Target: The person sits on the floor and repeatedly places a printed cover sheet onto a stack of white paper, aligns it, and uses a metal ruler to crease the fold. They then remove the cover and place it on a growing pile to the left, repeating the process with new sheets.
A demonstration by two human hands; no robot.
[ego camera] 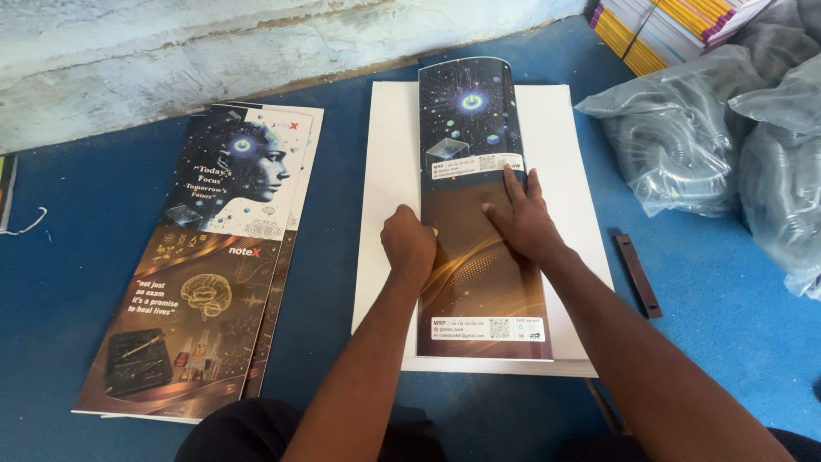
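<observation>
While I look down past both forearms, I see the folded cover sheet [479, 248] lying on a white paper stack [389, 171], its long axis running straight away from me. My left hand [409, 244] is clenched at its left folded edge; my right hand [523, 221] lies flat, fingers spread, pressing its middle, slightly farther out. White rectangular labels sit at the sheet's near end and halfway up. Left lies a pile of printed covers [214, 257]; far right, grey plastic bags [727, 128] and stacked books [667, 26].
</observation>
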